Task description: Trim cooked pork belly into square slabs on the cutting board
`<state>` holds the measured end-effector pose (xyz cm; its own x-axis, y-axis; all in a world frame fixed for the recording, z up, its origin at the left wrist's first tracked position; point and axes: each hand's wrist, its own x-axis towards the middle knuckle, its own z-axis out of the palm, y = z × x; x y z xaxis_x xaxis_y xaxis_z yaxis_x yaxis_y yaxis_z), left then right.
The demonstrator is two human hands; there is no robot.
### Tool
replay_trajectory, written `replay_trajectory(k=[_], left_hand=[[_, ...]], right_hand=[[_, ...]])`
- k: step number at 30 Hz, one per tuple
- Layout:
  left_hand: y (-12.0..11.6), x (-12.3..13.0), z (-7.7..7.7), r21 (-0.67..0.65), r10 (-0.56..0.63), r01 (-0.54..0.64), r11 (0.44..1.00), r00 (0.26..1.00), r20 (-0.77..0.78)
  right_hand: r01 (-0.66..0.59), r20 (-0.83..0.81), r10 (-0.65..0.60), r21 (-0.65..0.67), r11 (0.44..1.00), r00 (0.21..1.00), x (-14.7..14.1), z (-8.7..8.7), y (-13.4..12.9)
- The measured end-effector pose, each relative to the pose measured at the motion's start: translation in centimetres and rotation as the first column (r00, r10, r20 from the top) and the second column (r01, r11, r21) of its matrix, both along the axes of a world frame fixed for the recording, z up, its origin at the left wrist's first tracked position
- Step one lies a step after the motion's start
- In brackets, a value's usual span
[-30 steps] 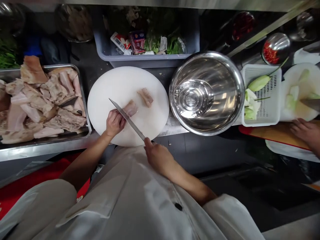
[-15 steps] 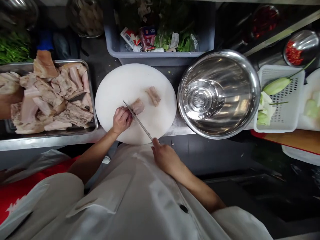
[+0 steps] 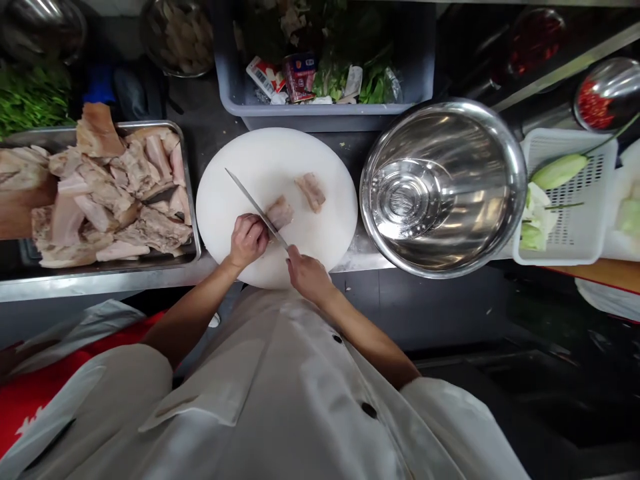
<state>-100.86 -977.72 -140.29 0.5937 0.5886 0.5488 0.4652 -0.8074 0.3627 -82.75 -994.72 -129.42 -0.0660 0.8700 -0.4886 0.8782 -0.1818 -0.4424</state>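
Note:
A round white cutting board [image 3: 225, 233] lies before me. My right hand [image 3: 309, 275] grips the handle of a knife [image 3: 249, 195], whose blade slants up and left across the board. With curled fingers, my left hand [image 3: 249, 240] presses down a piece of meat [image 3: 280, 212] on the board. The blade runs between these fingers and the visible part of the meat; how deep it sits in the meat I cannot tell. Another meat piece [image 3: 311, 192] lies apart, further right on the board.
A metal tray [image 3: 196, 250] heaped with meat stands left. To the right are a large steel bowl [image 3: 480, 180] and a white basket [image 3: 593, 233] with pale green vegetables. A grey bin [image 3: 320, 110] holding scraps stands behind. At lower left shows a person's red garment [image 3: 100, 350].
My right hand has pushed forward and left, and the knife has slid with it, its tip now further up and left. My left hand stays on the meat.

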Motion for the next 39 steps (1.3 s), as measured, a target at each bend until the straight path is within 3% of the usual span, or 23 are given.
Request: replay_trajectory(k=[2,6,8,12,18,24,29,31,34,36,39], left_hand=[[0.0,-0.1,-0.1,0.035,0.018,-0.018,0.999,1.0,-0.004],[0.2,-0.2,-0.3,0.091,0.011,-0.011,0.996,1.0,0.001],[0.3,-0.3,-0.3,0.074,-0.003,0.003,0.997,1.0,0.005],[0.3,-0.1,-0.1,0.06,0.014,-0.014,0.998,1.0,0.009],[0.1,0.3,0.4,0.086,0.011,-0.012,0.996,1.0,0.015],[-0.1,0.4,0.9,0.074,-0.005,0.006,0.997,1.0,-0.009],[-0.2,0.5,0.5,0.061,-0.008,0.006,0.998,1.0,0.03],[-0.2,0.4,0.3,0.055,-0.006,0.005,0.998,1.0,0.017],[-0.3,0.3,0.2,0.061,-0.009,0.008,0.998,1.0,0.002],[-0.2,0.1,0.1,0.086,-0.005,0.004,0.996,1.0,0.016],[-0.1,-0.1,-0.1,0.134,-0.017,0.009,0.991,0.998,0.058]], right_hand=[[-0.012,0.004,0.012,0.023,1.0,1.0,0.3,1.0,-0.1],[-0.029,0.025,0.032,-0.094,0.995,0.999,1.4,3.8,-4.4],[-0.027,0.014,0.029,-0.119,0.992,0.999,1.2,4.2,-4.8],[-0.018,-0.039,0.017,-0.021,1.0,0.999,0.3,3.2,-2.3],[-0.012,-0.053,0.006,-0.111,0.994,0.999,1.6,2.7,-4.3],[-0.02,-0.081,0.023,0.041,0.999,0.996,0.8,1.3,0.1],[0.011,-0.047,-0.018,-0.137,0.99,0.999,1.2,1.4,-3.5],[0.021,-0.044,-0.027,-0.113,0.993,0.999,0.7,0.7,-2.4],[0.025,-0.041,-0.025,-0.001,1.0,0.999,-0.4,-0.1,1.3],[0.018,-0.026,-0.017,0.03,0.999,1.0,-0.3,0.5,1.9],[-0.003,0.007,0.004,-0.035,0.999,1.0,0.9,2.8,-1.5]])
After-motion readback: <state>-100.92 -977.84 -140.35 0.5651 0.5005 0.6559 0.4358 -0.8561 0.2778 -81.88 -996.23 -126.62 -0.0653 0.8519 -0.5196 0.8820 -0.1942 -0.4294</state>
